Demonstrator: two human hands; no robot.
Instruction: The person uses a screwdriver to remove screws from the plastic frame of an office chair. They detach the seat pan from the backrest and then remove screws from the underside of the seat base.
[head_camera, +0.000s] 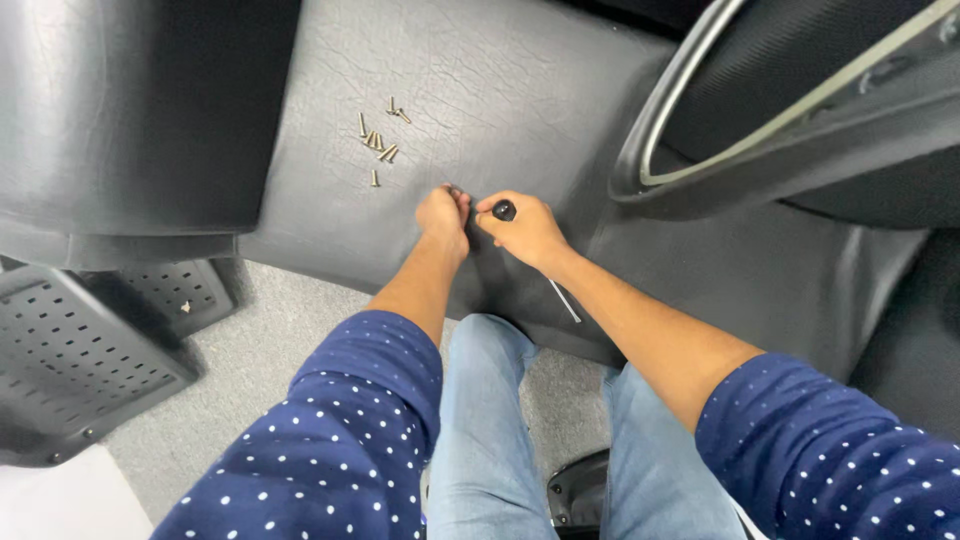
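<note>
The right hand (525, 228) is gripping a stiff, light screwdriver (504, 210) by its black handle; the left hand (443, 212) is pinching closed at its tip, screws (378, 140) lying beyond.

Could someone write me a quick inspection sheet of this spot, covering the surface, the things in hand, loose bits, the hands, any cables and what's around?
Surface: black leather-grained panel, lying flat, creased.
Job's things: black round-topped screwdriver handle in the right hand; its tip is hidden.
Clutter: small brass-coloured screws scattered loose on the panel, apart from both hands.
Fingers: left hand curled, pressing on the panel beside the tool; right hand closed on the handle.
Cables: nothing seen; a thin pale rod lies under the right forearm.
Surroundings: grey carpet floor, black perforated plastic piece, curved black shell with pale trim.
</note>
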